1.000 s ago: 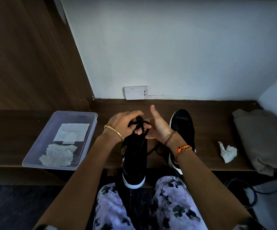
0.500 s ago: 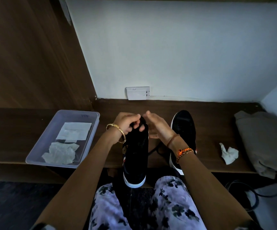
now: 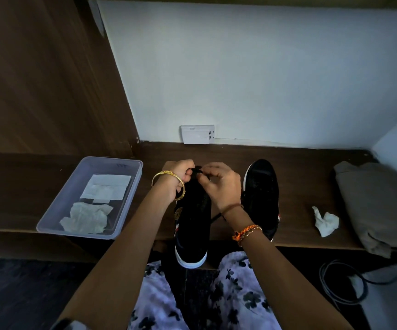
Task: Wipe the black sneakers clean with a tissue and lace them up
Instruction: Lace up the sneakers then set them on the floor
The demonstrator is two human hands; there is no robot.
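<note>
Together, both hands, left hand [image 3: 177, 178] and right hand [image 3: 219, 184], pinch the thin black lace [image 3: 197, 169] over the matte sneaker [image 3: 192, 225].

Both hands, left hand [image 3: 177, 177] and right hand [image 3: 219, 184], pinch the lace [image 3: 198, 169] atop the sneaker [image 3: 192, 225].

- A wooden shelf [image 3: 300, 167] runs left to right below a wall, with a wall socket [image 3: 197, 134] at its back edge.
- A plastic tray [image 3: 57, 210] sits on the shelf's left part and holds tissues [image 3: 85, 217].
- One sneaker [image 3: 192, 225] lies at centre, overhanging the front edge.
- Both hands, left hand [image 3: 177, 178] and right hand [image 3: 219, 184], meet at its far end.
- The second sneaker [image 3: 261, 194] lies just right of it.
- Farther right lie a crumpled tissue [image 3: 325, 221], then a folded cloth [image 3: 378, 203].
</note>
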